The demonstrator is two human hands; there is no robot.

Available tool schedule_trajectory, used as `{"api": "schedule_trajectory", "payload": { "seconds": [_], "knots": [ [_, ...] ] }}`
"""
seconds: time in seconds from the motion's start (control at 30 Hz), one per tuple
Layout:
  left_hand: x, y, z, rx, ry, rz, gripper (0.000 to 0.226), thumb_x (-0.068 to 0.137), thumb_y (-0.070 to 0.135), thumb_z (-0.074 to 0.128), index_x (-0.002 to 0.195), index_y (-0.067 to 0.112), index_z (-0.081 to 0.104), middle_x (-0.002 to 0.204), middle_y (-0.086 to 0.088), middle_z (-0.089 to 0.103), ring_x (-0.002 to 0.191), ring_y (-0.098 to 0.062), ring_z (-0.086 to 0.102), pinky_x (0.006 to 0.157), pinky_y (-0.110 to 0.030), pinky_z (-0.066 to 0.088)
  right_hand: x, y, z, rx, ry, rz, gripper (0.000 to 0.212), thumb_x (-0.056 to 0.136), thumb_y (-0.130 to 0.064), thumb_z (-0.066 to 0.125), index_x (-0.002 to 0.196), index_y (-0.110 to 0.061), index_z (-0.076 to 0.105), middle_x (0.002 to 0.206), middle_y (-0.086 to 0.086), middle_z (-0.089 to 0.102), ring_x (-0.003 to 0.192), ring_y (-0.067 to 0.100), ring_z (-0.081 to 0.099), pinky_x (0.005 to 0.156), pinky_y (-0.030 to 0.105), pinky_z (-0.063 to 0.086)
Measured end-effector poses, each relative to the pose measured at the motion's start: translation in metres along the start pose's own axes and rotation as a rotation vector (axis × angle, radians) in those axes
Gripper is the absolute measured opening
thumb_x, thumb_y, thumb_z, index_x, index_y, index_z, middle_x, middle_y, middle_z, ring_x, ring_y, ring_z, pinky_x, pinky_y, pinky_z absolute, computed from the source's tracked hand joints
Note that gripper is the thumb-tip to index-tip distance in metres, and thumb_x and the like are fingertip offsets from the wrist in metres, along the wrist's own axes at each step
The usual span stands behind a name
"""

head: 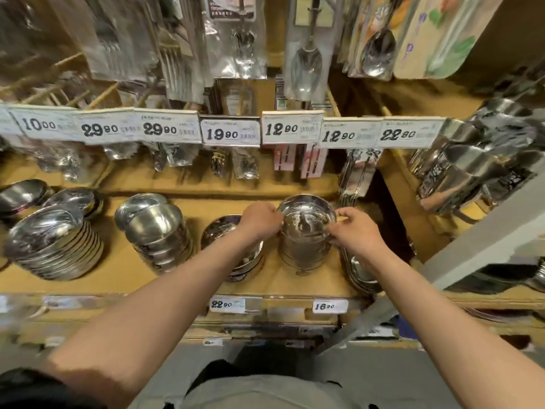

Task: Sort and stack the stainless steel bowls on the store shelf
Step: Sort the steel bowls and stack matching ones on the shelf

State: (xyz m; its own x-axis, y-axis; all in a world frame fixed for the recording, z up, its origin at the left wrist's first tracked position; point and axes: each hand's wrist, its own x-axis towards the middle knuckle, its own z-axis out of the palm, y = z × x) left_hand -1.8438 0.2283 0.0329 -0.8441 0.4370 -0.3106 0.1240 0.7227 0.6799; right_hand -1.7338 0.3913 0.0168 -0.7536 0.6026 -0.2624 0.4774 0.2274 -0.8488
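Observation:
A tall stack of stainless steel bowls stands on the wooden shelf, right of centre. My left hand grips the top bowl's left rim. On the right rim my right hand pinches the same bowl. A lower stack of bowls sits just left of it, partly hidden under my left forearm. Further left are a leaning stack of deeper bowls and a slanted stack of wide shallow bowls.
Flat steel dishes lie under my right wrist. More bowls sit at the far left. Packaged cutlery hangs above a rail of price tags. Steel pots crowd the right. Price labels line the shelf's front edge.

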Motion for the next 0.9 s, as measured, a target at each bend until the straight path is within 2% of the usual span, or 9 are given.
{"api": "schedule_trajectory", "payload": {
  "seconds": [0.03,0.13,0.23,0.37,0.47,0.57,0.67,0.77,0.9],
  "knots": [
    [0.0,-0.001,0.003,-0.012,0.015,-0.003,0.043,0.102,0.015,0.049,0.059,0.015,0.045,0.064,-0.002,0.046,0.059,-0.016,0.041,0.054,-0.027,0.034,0.0,0.003,0.001,0.003,0.002,-0.009,0.016,0.086,-0.015,0.075,0.1,-0.023,0.069,0.07,-0.007,0.07,0.053,0.003,0.065,0.056,0.022,0.057],
    [0.0,-0.004,0.008,-0.066,0.023,-0.012,0.042,0.102,0.018,0.051,0.06,0.018,0.046,0.06,0.001,0.044,0.056,-0.015,0.039,0.052,-0.026,0.031,-0.001,0.012,0.002,0.009,-0.003,-0.003,0.017,0.086,-0.015,0.075,0.101,-0.021,0.069,0.066,-0.006,0.068,0.065,0.012,0.066,0.077,0.039,0.06],
    [-0.001,-0.003,0.01,-0.074,0.017,0.006,0.04,0.103,0.023,0.052,0.064,0.018,0.049,0.063,-0.001,0.046,0.059,-0.016,0.041,0.054,-0.025,0.033,0.0,0.016,0.002,0.014,-0.012,0.007,0.02,0.087,-0.016,0.073,0.106,-0.018,0.07,0.067,-0.005,0.069,0.064,0.012,0.064,0.07,0.034,0.054],
    [0.0,-0.006,0.016,-0.146,0.055,0.011,0.043,0.104,0.022,0.054,0.062,0.018,0.047,0.064,0.002,0.047,0.061,-0.015,0.04,0.056,-0.026,0.033,-0.001,0.016,0.003,-0.006,0.024,0.004,0.011,0.088,-0.018,0.072,0.095,-0.027,0.07,0.07,-0.008,0.07,0.062,0.006,0.067,0.058,0.025,0.05],
    [0.0,-0.008,0.019,-0.186,0.073,0.009,0.041,0.104,0.021,0.054,0.063,0.016,0.05,0.065,0.001,0.05,0.062,-0.015,0.042,0.058,-0.027,0.035,-0.002,0.016,0.005,-0.027,0.043,0.008,0.013,0.088,-0.019,0.071,0.092,-0.031,0.068,0.074,-0.007,0.07,0.073,0.012,0.072,0.07,0.034,0.059],
    [0.0,-0.01,0.02,-0.199,0.051,0.021,0.034,0.104,0.023,0.054,0.072,0.012,0.057,0.07,-0.004,0.053,0.066,-0.018,0.045,0.063,-0.027,0.038,-0.003,0.017,0.005,-0.021,0.041,0.003,0.019,0.088,-0.02,0.071,0.083,-0.036,0.063,0.073,-0.006,0.07,0.082,0.02,0.074,0.083,0.045,0.061],
    [0.001,-0.012,0.02,-0.196,0.041,0.028,0.028,0.104,0.024,0.053,0.085,0.009,0.065,0.079,-0.01,0.053,0.074,-0.02,0.046,0.069,-0.03,0.039,-0.003,0.017,0.005,-0.016,0.034,0.006,0.019,0.088,-0.02,0.07,0.083,-0.037,0.063,0.074,-0.005,0.072,0.082,0.019,0.073,0.086,0.048,0.061],
    [0.003,-0.015,0.021,-0.205,0.046,0.01,0.037,0.104,0.025,0.054,0.094,-0.008,0.068,0.08,-0.01,0.058,0.075,-0.02,0.049,0.069,-0.029,0.041,-0.003,0.017,0.005,-0.02,0.028,0.011,0.016,0.088,-0.02,0.07,0.085,-0.035,0.065,0.077,-0.003,0.073,0.081,0.018,0.073,0.085,0.047,0.061],
    [0.005,-0.016,0.021,-0.213,0.049,0.007,0.036,0.104,0.027,0.055,0.102,-0.006,0.07,0.089,-0.013,0.067,0.08,-0.022,0.055,0.076,-0.031,0.047,-0.003,0.016,0.005,-0.002,0.028,0.04,0.012,0.089,-0.019,0.07,0.096,-0.029,0.068,0.08,-0.003,0.073,0.078,0.014,0.071,0.084,0.044,0.062]
  ]
}}
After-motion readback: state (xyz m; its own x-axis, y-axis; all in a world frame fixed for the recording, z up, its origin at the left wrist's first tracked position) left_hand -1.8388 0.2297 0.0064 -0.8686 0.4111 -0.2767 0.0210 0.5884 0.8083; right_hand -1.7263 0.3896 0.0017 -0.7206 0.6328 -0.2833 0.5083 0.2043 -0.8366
